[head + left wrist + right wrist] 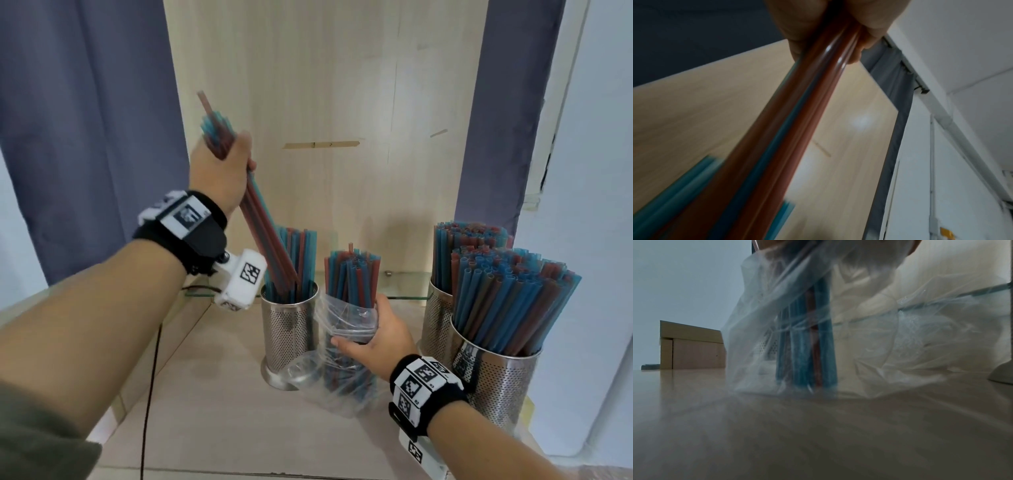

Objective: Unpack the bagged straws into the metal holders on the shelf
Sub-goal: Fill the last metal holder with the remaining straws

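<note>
My left hand (228,168) grips a tilted bundle of red and blue straws (260,219), whose lower ends reach into the perforated metal holder (289,329) at centre left, which holds more straws. The same bundle of straws (789,129) fills the left wrist view, with my fingers (869,29) curled round it. My right hand (373,337) holds the clear plastic bag (342,359) standing upright on the shelf (222,411), with straws (351,274) sticking out of its top. Through the clear bag (859,321) the right wrist view shows blue and red straws (807,345).
Two more perforated metal holders (493,380) (436,322) packed with straws stand at the right. A glass shelf edge (404,294) runs along the wooden back panel (325,102). Blue curtains (85,120) hang on both sides. A black cable (150,377) trails down at the left.
</note>
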The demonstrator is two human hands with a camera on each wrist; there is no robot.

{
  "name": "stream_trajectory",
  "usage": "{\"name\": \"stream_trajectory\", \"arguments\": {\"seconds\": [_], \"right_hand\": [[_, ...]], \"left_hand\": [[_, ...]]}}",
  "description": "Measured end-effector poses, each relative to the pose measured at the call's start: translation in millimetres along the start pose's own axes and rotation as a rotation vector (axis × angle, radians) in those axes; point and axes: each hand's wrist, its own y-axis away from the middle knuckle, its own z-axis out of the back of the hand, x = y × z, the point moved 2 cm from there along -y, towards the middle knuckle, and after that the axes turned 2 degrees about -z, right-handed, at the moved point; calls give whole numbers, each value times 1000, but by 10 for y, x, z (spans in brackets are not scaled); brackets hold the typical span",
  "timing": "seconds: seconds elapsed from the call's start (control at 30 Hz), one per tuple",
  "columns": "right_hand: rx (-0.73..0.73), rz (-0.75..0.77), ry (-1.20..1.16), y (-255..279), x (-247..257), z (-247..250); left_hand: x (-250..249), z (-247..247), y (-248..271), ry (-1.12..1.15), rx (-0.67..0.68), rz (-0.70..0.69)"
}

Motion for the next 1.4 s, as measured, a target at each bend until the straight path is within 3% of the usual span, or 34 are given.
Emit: {"name": "stream_trajectory", "arguments": {"seconds": [0.33,0.47,0.73,0.9,1.03,1.17,1.4], "right_hand": [[17,18,3,18,23,0],[21,17,-1,2,-2,-18],[28,20,0,11,1,-17],[31,21,3,-1,1,-14],[30,26,11,-11,-16,-22],[26,27,17,-13,-28,-30],[32,28,23,-19,-26,-28]], "left_hand": [[704,-115,572,-273,183,151],[830,-109,700,-468,198,162],[973,-183,695,-609,242,292],[958,-206,725,-688,271,223],[962,-191,727,-779,332,-37],[1000,-138,684,-610,313,-79],[1111,-90,616,-292,347,234]]}}
